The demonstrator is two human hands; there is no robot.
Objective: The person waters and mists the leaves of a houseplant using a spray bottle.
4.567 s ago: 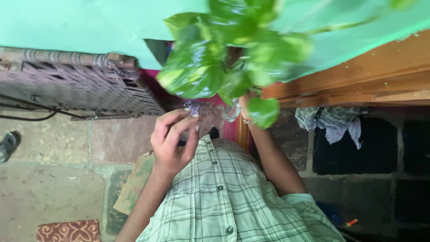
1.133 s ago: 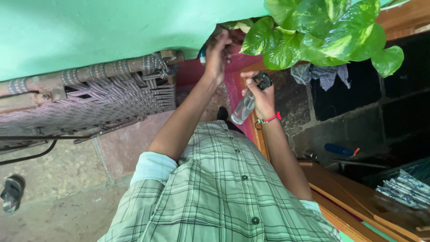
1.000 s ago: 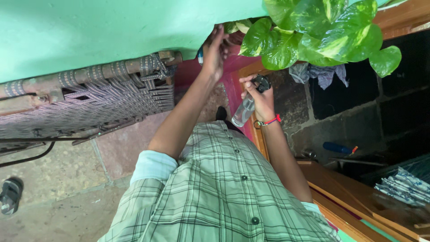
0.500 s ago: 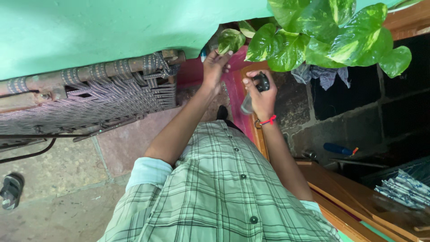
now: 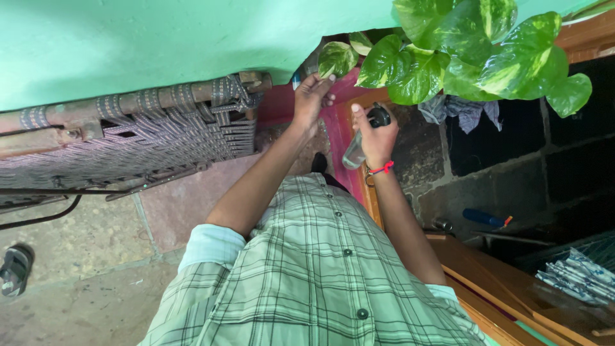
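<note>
A pothos plant point(image 5: 467, 51) with green-and-yellow leaves hangs at the top right. My left hand point(image 5: 312, 96) reaches up beside the green wall, its fingers apart and its fingertips at the lower edge of a small variegated leaf point(image 5: 336, 59). My right hand point(image 5: 375, 134), with a red thread band at the wrist, grips a clear spray bottle point(image 5: 356, 148) with a black trigger head. The bottle's head points up toward the leaves just below the plant. My checked shirt fills the lower middle of the view.
A woven rope cot point(image 5: 141, 134) leans along the green wall point(image 5: 160, 38) at left. A sandal point(image 5: 14, 269) lies on the stone floor. At right are a wooden door frame point(image 5: 493, 269), a hanging cloth point(image 5: 458, 109), a blue tool point(image 5: 483, 218) and folded fabric point(image 5: 573, 275).
My left hand came down from the wall's edge to the small leaf, which has swung into view. My right hand lifted the spray bottle slightly closer to the leaves.
</note>
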